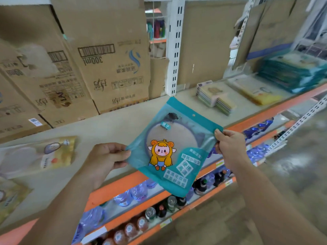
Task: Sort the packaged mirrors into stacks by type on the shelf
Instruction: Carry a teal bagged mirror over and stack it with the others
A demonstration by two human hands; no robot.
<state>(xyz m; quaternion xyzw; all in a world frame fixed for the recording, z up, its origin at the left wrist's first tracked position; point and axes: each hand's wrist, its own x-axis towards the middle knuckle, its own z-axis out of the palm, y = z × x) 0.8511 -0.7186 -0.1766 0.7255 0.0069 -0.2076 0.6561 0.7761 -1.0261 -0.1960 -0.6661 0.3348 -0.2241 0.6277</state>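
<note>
Both hands hold a teal packaged mirror [174,147] with a cartoon sheep girl on it, tilted in the air in front of the shelf [123,124]. My left hand [108,156] pinches its left edge, my right hand [228,145] pinches its right edge. A stack of the same teal packs [290,75] lies at the far right of the shelf. Beside that stack are a yellow pack stack [254,89] and a stack of small square mirrors [217,98]. Two yellow packs lie at the left: a yellow pack [39,156] and another yellow pack [10,197].
Worn cardboard boxes [88,64] line the back of the shelf on the left. A white slotted upright [175,50] stands behind the middle. Lower shelves with orange edges [134,181] hold water bottles [134,193] and drink bottles.
</note>
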